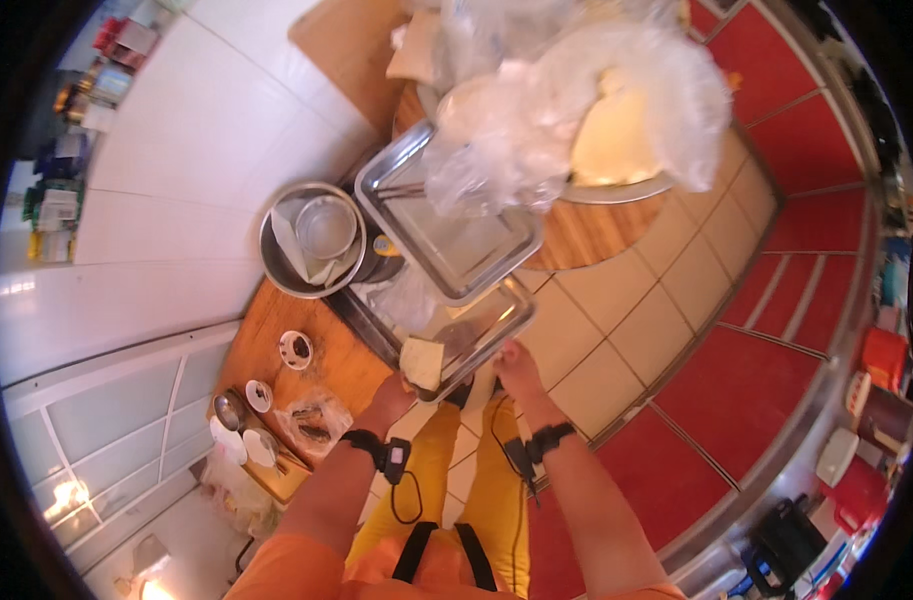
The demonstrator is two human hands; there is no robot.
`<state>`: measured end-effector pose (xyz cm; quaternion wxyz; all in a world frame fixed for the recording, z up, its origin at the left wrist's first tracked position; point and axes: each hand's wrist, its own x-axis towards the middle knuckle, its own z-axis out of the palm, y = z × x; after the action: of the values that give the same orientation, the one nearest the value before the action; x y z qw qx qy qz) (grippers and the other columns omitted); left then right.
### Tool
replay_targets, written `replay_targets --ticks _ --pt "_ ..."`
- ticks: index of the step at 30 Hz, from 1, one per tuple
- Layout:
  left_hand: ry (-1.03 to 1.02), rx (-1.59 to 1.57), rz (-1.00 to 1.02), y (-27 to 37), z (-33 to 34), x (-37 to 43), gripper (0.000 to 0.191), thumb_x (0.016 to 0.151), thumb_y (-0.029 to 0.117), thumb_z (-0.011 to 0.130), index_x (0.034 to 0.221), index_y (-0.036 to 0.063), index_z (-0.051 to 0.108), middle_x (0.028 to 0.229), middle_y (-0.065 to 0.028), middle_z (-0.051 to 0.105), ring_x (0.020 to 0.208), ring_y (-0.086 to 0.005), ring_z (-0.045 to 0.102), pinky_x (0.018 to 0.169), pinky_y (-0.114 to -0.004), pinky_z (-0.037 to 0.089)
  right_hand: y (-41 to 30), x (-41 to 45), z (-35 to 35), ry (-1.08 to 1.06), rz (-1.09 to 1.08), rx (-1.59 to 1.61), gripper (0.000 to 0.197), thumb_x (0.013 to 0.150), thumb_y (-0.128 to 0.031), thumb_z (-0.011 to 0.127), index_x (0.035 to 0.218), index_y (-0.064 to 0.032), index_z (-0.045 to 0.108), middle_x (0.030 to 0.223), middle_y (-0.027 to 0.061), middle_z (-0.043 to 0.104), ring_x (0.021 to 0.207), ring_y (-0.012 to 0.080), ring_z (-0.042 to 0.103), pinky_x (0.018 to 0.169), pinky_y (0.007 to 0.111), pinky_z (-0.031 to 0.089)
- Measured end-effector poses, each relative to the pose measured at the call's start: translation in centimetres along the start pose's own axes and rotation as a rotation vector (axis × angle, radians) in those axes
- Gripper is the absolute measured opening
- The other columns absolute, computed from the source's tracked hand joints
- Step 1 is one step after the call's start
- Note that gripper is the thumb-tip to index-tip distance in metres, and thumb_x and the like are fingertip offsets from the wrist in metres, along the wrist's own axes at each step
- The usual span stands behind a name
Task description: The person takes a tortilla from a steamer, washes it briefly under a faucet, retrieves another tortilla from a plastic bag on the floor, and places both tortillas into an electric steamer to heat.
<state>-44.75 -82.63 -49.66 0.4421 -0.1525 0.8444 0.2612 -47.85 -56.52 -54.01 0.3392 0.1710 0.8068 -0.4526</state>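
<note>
A lower rectangular metal tray (494,319) juts out before me, partly under an upper metal tray (456,232). My left hand (393,401) grips the lower tray's near left corner, its fingers partly hidden. Right beside that hand, a pale yellow, roughly square piece (422,363) lies at the corner; its material is unclear. My right hand (518,369) is close to the tray's right rim with its fingers curled. Whether it touches or holds the rim cannot be made out. Clear plastic film (404,300) lies at the lower tray's left side.
A steel pot (272,262) holding a smaller round container stands left of the trays. Small dishes (296,350) and a plastic bag (317,420) sit on a wooden table (265,319). Beyond the trays, plastic bags (501,135) and yellow dough-like food (617,139) cover a round wooden table (599,232). Red cabinets (734,390) line the right.
</note>
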Motion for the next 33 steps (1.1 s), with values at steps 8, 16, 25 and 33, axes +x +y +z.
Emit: replay_targets --ticks 8,16,25,33 --pt "0.116 0.259 -0.276 -4.4 8.0 12.5 0.099 0.077 0.039 0.069 0.141 -0.0081 0.010 0.142 -0.0264 0.025 0.129 -0.0365 0.031 0.101 -0.036 0.036 -2.8 15.0 3.8 0.249 0.108 0.610 0.055 0.079 -0.012 0.065 0.124 0.0016 0.037 0.120 0.0161 0.050 0.111 0.0307 0.049 0.093 0.040 0.045" --pt "0.182 0.165 -0.435 -1.7 7.7 13.8 0.102 0.070 0.041 0.074 0.140 -0.0026 0.015 0.135 -0.0237 0.032 0.126 -0.0383 0.033 0.103 -0.041 0.033 -2.0 17.0 7.0 0.267 0.150 0.808 0.046 0.079 -0.009 0.065 0.116 0.0007 0.039 0.111 0.0149 0.053 0.096 0.0277 0.054 0.077 0.038 0.049" --pt "0.134 -0.318 -0.155 -3.0 5.6 10.2 0.059 0.076 0.033 0.072 0.116 -0.0025 0.046 0.108 -0.0189 0.059 0.102 -0.0346 0.057 0.088 -0.041 0.044 -2.3 10.8 5.5 0.257 0.239 0.797 0.037 0.080 -0.005 0.064 0.107 -0.0003 0.041 0.102 0.0135 0.056 0.079 0.0245 0.060 0.059 0.036 0.054" --pt "0.057 -0.506 0.169 -5.2 3.1 2.6 0.053 0.082 0.031 0.065 0.115 -0.0055 0.046 0.109 -0.0221 0.059 0.103 -0.0345 0.057 0.087 -0.038 0.044 -1.0 -6.0 -1.8 0.081 0.380 1.063 0.038 0.082 -0.003 0.061 0.113 -0.0002 0.040 0.100 0.0131 0.058 0.082 0.0251 0.062 0.066 0.038 0.055"
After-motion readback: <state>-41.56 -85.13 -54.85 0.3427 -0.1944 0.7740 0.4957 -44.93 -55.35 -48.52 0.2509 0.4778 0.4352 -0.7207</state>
